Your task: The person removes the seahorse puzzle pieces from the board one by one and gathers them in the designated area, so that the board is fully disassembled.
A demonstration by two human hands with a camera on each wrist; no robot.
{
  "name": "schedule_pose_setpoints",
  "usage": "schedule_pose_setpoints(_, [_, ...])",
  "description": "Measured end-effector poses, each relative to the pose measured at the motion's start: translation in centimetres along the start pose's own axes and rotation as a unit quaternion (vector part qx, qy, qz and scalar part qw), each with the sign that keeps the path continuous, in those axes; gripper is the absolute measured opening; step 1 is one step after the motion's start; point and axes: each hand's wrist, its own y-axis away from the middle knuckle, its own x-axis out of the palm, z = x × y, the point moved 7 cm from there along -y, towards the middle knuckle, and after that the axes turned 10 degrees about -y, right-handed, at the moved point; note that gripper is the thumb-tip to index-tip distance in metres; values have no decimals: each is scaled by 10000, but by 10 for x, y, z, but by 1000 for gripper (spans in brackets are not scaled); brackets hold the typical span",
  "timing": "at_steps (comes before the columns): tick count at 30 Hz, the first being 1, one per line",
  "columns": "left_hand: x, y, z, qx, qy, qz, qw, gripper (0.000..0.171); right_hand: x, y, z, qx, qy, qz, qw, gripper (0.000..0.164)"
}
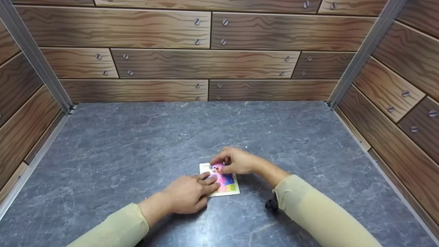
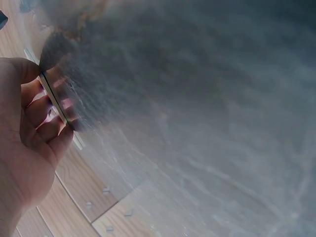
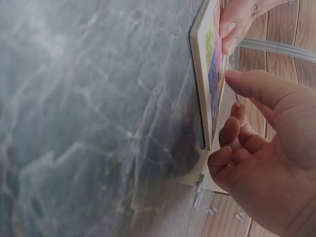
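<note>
A small picture puzzle board (image 1: 233,187) with a pale rim lies flat on the table, printed in pink, blue, yellow and green. A white patch shows at its far left corner. Extended fingers of my left hand (image 1: 188,195) rest on the board's left part, and its thumb is by the near edge. Over the far side of the board, my right hand (image 1: 241,161) pinches a thin puzzle piece (image 3: 238,100) between thumb and index finger. In the right wrist view that piece appears nearly edge-on, so its picture is hidden. The other right fingers are loosely curled.
The grey marbled tabletop (image 1: 137,144) spreads around the board. Wood-patterned walls (image 1: 164,63) with metal corner posts (image 1: 368,51) enclose it at the back and sides. A small black object (image 1: 272,205) shows beneath the right sleeve.
</note>
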Motion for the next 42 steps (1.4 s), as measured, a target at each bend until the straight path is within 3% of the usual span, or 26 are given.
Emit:
schedule_pose_setpoints(11, [4,2,2,-80,86,160,9998,53,-20,6,5,-196,-222,-527,9982,49])
schedule_pose_setpoints(26, [2,1,2,-45,162,85,9998,50,-53,23,-3,-641,-96,-1041,9925,35])
schedule_pose_setpoints(42, [1,-1,1,-28,149,63,9999,50,-80,41,-23,-327,-137,-1437,9890,30])
